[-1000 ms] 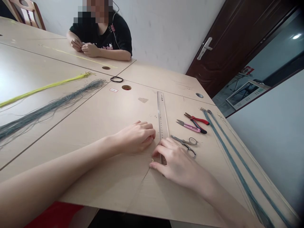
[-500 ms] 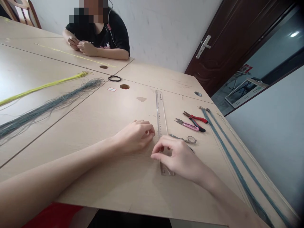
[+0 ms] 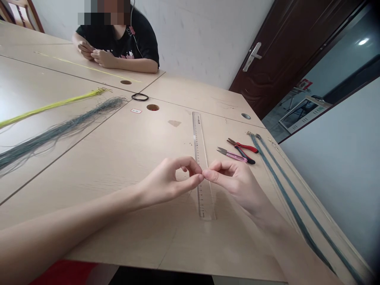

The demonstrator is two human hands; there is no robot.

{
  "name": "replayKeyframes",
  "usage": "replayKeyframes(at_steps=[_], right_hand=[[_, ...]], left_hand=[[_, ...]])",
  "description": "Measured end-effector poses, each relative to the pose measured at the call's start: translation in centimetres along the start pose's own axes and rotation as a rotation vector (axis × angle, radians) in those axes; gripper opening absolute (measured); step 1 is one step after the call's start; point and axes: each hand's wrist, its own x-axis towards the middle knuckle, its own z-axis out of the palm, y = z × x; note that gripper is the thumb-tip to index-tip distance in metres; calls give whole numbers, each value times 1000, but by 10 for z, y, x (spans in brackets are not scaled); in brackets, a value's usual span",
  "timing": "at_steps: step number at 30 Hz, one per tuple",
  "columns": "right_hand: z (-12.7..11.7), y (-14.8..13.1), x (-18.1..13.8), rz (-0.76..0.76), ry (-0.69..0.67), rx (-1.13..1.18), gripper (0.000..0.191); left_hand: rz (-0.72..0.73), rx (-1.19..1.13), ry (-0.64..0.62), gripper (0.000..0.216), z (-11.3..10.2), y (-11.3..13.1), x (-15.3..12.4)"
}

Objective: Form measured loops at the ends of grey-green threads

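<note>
Above a clear plastic ruler on the table, my left hand and my right hand meet at the fingertips. Thumb and forefinger of each are pinched together. Whatever lies between them is too small or too thin to make out. Right of the ruler, beyond my right hand, lie pink-handled thread snips and pliers with red and black grips.
Blue-grey cord bundles run along the right edge. At left lie a loose grey-blue thread bundle and a yellow one. A black ring sits near a table hole. Across the table sits another person.
My left hand has lifted and turned into a pinch. My right hand has moved up and slightly right, and the fingertips now meet. The small scissors are now hidden behind my right hand.
</note>
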Motion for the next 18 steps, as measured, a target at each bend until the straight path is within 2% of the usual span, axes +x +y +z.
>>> replayKeyframes(at_steps=[5,9,14,18], right_hand=[[2,1,0,21,3,25,15],[4,4,2,-21,51,-15,15],[6,2,0,-163,53,-60,24],[8,0,-2,-305,81,-143,13]], left_hand=[[7,23,9,10,1,-1,1],[-1,20,24,11,0,-2,0],[-26,-36,45,13,-1,-2,0],[-59,-52,78,16,0,-1,2]])
